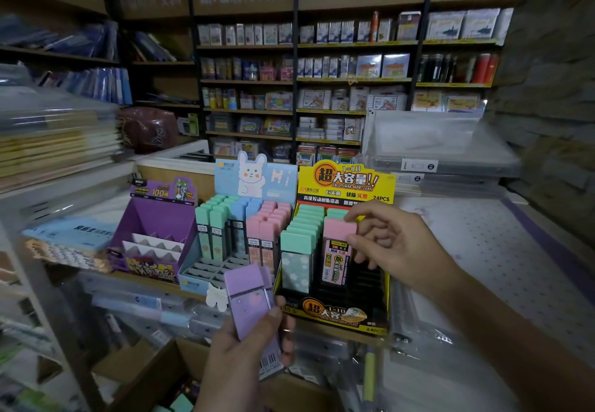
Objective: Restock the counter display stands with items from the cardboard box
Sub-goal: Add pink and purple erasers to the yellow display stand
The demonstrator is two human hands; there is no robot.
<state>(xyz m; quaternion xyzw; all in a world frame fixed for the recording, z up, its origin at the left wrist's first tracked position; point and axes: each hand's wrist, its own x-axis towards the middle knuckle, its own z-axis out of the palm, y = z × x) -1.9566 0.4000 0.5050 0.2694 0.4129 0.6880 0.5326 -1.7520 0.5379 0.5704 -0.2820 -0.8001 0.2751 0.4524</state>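
While purple cases are gripped by the left hand above the cardboard box, a pink case is pinched by the right hand, upright in the yellow display stand.

One head-worn wide-angle view looks forward and down, close above the yellow display stand.

Yellow stand: green cases in left column, pink case upright beside them, pinched by right hand. Blue stand half full. Purple cases tilted in left hand above cardboard box.
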